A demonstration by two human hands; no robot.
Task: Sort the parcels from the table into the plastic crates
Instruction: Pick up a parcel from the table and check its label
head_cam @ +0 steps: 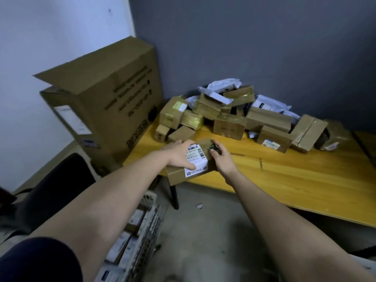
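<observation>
Both hands grasp the brown cardboard parcel with a white shipping label (191,161) at the yellow wooden bench's (284,174) near-left corner, left hand (179,155) over its left end, right hand (221,157) on its right, while the white plastic crate (142,231) lies below, toward the frame's lower left.

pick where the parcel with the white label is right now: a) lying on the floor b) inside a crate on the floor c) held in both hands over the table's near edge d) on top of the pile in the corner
c: the left hand and the right hand both hold the labelled parcel over the near edge of the yellow table.
</observation>
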